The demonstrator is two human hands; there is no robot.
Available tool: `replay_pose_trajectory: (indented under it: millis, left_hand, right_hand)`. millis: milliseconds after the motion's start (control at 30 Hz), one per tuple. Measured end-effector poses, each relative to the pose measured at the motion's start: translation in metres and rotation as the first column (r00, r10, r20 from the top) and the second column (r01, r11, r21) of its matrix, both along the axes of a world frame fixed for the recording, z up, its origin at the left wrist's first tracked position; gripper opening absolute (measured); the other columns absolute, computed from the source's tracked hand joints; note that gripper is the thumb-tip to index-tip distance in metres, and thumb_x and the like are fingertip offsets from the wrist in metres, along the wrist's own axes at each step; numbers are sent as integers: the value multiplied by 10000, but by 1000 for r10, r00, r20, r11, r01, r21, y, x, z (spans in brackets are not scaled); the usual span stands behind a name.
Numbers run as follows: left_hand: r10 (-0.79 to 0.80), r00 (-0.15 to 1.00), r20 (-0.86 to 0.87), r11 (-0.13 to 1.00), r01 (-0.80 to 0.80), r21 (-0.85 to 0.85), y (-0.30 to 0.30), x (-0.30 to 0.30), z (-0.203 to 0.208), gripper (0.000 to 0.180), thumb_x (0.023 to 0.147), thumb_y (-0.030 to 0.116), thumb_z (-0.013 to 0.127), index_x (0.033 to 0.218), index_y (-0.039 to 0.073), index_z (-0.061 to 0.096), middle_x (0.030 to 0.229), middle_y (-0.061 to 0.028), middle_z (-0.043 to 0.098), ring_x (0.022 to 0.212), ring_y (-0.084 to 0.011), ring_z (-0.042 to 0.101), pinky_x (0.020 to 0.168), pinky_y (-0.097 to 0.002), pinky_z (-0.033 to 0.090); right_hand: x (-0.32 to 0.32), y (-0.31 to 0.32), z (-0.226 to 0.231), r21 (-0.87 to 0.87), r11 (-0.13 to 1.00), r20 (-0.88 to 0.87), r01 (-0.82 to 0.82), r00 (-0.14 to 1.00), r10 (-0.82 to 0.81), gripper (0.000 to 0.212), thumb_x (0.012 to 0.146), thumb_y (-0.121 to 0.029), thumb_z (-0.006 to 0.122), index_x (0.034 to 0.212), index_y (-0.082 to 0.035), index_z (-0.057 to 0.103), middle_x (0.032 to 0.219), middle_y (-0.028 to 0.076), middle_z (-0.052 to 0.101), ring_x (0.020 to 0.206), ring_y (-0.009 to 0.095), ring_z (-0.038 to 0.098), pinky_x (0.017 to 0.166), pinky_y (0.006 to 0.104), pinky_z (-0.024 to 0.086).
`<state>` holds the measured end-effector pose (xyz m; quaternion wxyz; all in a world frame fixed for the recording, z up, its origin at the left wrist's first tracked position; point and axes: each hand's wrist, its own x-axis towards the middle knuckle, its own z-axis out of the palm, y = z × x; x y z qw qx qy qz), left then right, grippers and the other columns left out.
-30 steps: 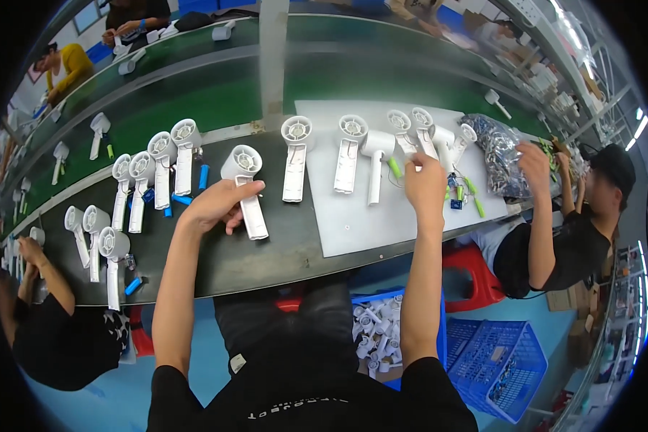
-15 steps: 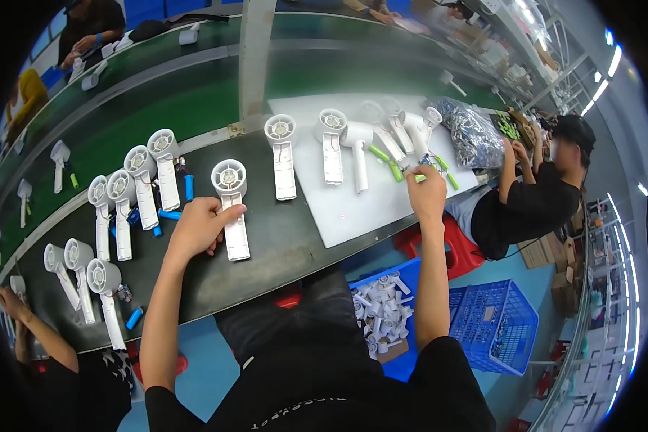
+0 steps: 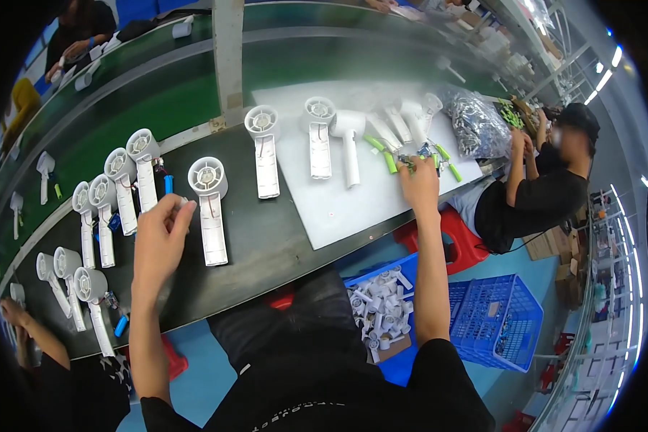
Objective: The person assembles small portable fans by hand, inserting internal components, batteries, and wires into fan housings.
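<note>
My left hand [image 3: 163, 234] is just left of a white handheld-fan housing [image 3: 212, 223], apart from it, with fingers loosely curled and thumb raised. That housing lies on the dark bench, its round grille at the far end and its hollow handle toward me. On the white sheet [image 3: 324, 216], my right hand [image 3: 419, 183] reaches into a small cluster of green battery cells [image 3: 390, 162] and wired circuit boards [image 3: 426, 150]. Its fingertips are pinched together there; what they grip is hidden. Several more white fan housings [image 3: 319, 144] lie beyond, on the sheet and bench.
Left on the bench [image 3: 266, 237] are several fan housings [image 3: 120, 189] with blue cells [image 3: 122, 325]. A clear bag of parts [image 3: 474, 122] lies at right, near a seated co-worker [image 3: 547, 183]. Below stand a blue bin of white parts [image 3: 381, 309] and a blue crate [image 3: 497, 324].
My left hand has let go of the fan housing's handle and moved left of it. My right hand stays at the green cells. The whole view has shifted slightly.
</note>
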<state>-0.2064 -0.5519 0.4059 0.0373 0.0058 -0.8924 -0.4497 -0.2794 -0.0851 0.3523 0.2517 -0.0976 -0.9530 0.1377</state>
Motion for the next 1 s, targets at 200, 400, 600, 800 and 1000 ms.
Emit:
replay_pose_trajectory:
  millis: [200, 400, 600, 800, 1000]
  left_hand:
    - [-46, 991, -127, 998, 51, 39, -9, 5, 13, 166, 927, 130, 668, 888, -30, 651, 663, -37, 563, 591, -77, 449, 539, -258, 362]
    - [-304, 920, -249, 952, 303, -44, -12, 4, 11, 143, 804, 1, 702, 932, -28, 646, 859, -90, 604, 655, -199, 570, 583, -292, 448]
    - [-435, 826, -360, 895, 354, -270, 2, -7, -7, 144, 799, 6, 719, 930, -5, 659, 1061, -100, 630, 759, -260, 631, 637, -349, 506]
    - [-333, 845, -419, 943, 305, -133, 13, -20, -22, 133, 821, 25, 740, 926, 1, 662, 863, -85, 677, 584, -182, 581, 541, -299, 459]
    - [-197, 942, -272, 959, 243, 148, 14, -27, -28, 416, 852, 49, 728, 1184, 18, 479, 859, -124, 743, 512, -161, 588, 502, -284, 439]
  right_hand:
    - [6, 7, 7, -312, 936, -255, -162, 963, 81, 287, 882, -163, 727, 1047, 46, 620, 896, 130, 682, 782, 211, 645, 725, 327, 521]
    - [25, -12, 47, -671, 486, -485, -559, 828, 283, 326, 885, 58, 658, 1203, 47, 586, 1106, 95, 649, 982, 149, 610, 905, 294, 486]
    - [49, -83, 49, -890, -25, -406, -456, 766, 499, 337, 878, -124, 590, 1165, 48, 548, 1003, 174, 654, 909, 256, 667, 850, 397, 559]
    - [48, -193, 35, -939, 72, -201, -336, 708, 677, 393, 962, -78, 468, 1343, 16, 455, 863, 84, 625, 690, 144, 586, 665, 287, 483]
    - [26, -237, 41, -809, 358, -36, -466, 647, 761, 269, 941, -80, 419, 1116, 18, 598, 778, 113, 617, 673, 152, 584, 640, 305, 457]
